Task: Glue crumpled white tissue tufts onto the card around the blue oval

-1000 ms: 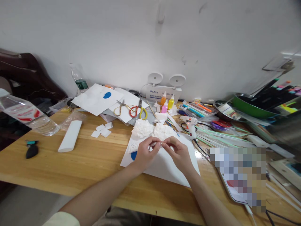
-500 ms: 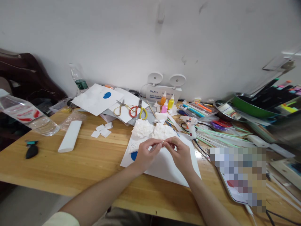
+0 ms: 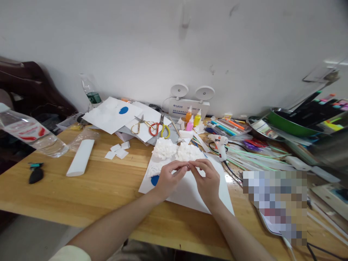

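Observation:
My left hand [image 3: 171, 177] and my right hand [image 3: 205, 179] meet fingertip to fingertip above a white sheet [image 3: 187, 195]. Both are closed in a pinch on a tiny white piece [image 3: 188, 165], mostly hidden by the fingers; its material is hard to tell. Just beyond the fingers, two fluffy white clumps [image 3: 164, 148] sit side by side on the sheet. Another white clump [image 3: 154, 169] lies left of my left hand, beside a blue patch [image 3: 155, 180] partly covered by it.
Small white squares [image 3: 117, 151] and a white oblong block [image 3: 81, 158] lie left, near a water bottle [image 3: 32, 131]. Behind are scissors [image 3: 153, 128] and paint bottles [image 3: 189, 123]. A glue gun [image 3: 220, 146] and a blurred-out device [image 3: 274, 206] stand at right.
The fingers have shifted slightly around the tiny white piece, and my right hand has moved a little. Everything else on the table stays in place.

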Motion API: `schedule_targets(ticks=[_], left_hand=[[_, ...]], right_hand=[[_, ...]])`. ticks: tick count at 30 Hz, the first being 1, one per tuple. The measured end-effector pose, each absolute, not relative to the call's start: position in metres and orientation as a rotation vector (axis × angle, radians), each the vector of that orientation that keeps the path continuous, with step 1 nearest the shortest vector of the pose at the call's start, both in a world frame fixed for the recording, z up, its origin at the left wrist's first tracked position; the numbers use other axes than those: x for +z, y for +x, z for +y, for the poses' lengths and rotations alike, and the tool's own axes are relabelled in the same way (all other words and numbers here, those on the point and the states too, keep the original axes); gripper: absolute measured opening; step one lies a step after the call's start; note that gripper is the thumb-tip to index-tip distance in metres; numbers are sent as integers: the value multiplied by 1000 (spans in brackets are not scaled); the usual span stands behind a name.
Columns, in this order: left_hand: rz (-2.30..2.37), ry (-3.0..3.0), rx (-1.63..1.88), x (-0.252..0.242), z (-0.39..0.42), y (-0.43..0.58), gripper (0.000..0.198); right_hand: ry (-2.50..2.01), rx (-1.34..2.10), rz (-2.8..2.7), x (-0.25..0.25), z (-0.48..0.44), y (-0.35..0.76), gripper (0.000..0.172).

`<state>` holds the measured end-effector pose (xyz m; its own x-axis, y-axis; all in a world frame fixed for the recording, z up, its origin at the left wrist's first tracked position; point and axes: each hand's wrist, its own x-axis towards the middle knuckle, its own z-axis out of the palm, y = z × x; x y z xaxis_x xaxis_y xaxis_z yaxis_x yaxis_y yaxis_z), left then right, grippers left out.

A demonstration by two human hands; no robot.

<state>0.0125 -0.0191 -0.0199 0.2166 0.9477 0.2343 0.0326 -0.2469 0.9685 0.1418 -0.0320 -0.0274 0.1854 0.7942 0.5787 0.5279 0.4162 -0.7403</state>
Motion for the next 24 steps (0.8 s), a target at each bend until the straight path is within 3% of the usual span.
schedule_targets(ticks=[4, 15, 24], left_hand=[[976, 1518, 1170, -20, -19, 13, 22], [1044, 1564, 1208, -20, -16, 12, 16], [1086, 1598, 1227, -20, -16, 12, 16]], right_hand=[[-1254, 224, -1514, -28, -31, 143, 5], [-1210, 582, -1507, -26, -29, 142, 8], [-1204, 487, -1494, -23, -31, 144, 7]])
